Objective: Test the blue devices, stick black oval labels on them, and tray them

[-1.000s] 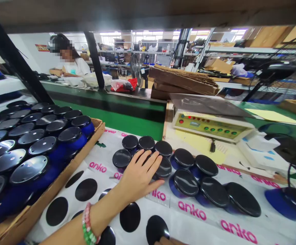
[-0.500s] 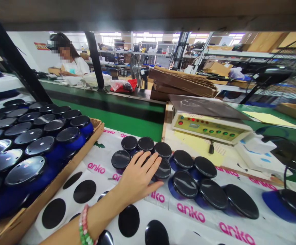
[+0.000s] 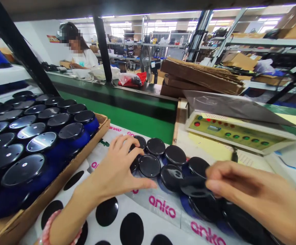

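Note:
My left hand (image 3: 119, 166), with a pink bead bracelet at the wrist, is curved over the left end of a group of round blue pieces with glossy black tops (image 3: 150, 166). Its fingers and thumb are apart, and whether they touch the pieces is not clear. Thumb and fingers of my right hand (image 3: 255, 194) are pinched on the edge of a thin, dark, see-through disc (image 3: 195, 186). This disc hangs tilted over the right part of the group and partly covers the tops beneath. Loose flat black discs (image 3: 131, 228) lie on a white sheet before my left hand.
At left, a cardboard tray (image 3: 100, 131) holds many more black-topped blue pieces. A control box (image 3: 239, 131) with buttons stands at back right. Behind are stacked cardboard (image 3: 201, 76) and a green surface (image 3: 142, 115). A seated person (image 3: 82, 56) works beyond. A dark post (image 3: 102, 49) stands between.
My right hand has come in from the right, pinching the thin disc. My left hand has moved left along the black tops, and its fingers are more curved. The view has shifted.

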Demonstrator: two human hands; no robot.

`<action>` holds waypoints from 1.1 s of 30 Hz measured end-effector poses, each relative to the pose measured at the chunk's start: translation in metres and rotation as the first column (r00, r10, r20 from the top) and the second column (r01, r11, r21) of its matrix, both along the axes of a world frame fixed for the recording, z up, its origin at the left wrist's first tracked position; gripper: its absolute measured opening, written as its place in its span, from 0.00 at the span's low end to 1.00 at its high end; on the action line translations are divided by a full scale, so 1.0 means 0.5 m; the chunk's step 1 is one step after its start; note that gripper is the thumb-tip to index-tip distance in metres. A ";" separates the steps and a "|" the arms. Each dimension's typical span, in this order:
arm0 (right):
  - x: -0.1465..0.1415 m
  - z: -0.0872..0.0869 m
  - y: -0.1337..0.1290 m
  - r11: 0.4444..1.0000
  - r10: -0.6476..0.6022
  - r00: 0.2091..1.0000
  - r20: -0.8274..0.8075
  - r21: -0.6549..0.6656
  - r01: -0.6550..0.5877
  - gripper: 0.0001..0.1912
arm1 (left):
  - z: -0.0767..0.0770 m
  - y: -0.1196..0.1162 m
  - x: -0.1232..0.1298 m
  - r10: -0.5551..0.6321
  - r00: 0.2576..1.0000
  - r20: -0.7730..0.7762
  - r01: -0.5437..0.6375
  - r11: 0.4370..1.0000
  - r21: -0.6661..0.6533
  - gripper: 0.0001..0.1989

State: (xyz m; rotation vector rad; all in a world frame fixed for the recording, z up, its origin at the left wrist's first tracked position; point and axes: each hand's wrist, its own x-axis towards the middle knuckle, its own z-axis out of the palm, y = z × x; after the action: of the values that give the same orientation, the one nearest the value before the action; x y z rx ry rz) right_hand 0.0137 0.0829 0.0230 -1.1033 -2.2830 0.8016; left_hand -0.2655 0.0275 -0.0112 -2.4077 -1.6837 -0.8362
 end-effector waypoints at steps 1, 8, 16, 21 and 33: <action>-0.033 0.006 0.014 0.995 0.019 1.000 -0.014 -0.101 -0.021 0.13 | -0.005 0.002 -0.006 0.013 0.999 -0.039 -0.014 1.000 -0.023 0.33; -0.180 -0.058 0.066 0.987 0.055 0.992 -0.114 -0.144 -0.071 0.14 | -0.046 0.022 -0.016 0.002 0.997 -0.071 -0.006 0.998 -0.058 0.32; -0.187 -0.092 0.069 0.994 0.070 0.998 0.005 -0.083 -0.070 0.12 | -0.049 0.027 -0.025 -0.032 0.999 -0.022 0.029 0.995 -0.096 0.29; -0.187 -0.098 0.065 0.996 0.079 0.996 0.045 0.047 -0.081 0.12 | -0.047 0.026 -0.023 -0.025 0.999 -0.019 0.023 0.994 -0.108 0.28; -0.194 -0.100 0.057 0.974 0.079 0.993 0.091 0.207 -0.097 0.09 | -0.049 0.025 -0.022 -0.029 0.999 -0.038 0.025 0.993 -0.118 0.28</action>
State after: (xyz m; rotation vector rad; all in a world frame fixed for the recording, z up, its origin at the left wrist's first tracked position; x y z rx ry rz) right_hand -0.0831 0.1113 -0.0271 -0.9608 -2.4345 0.5393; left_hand -0.2766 0.0401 -0.0359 -2.5105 -1.7360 -0.7058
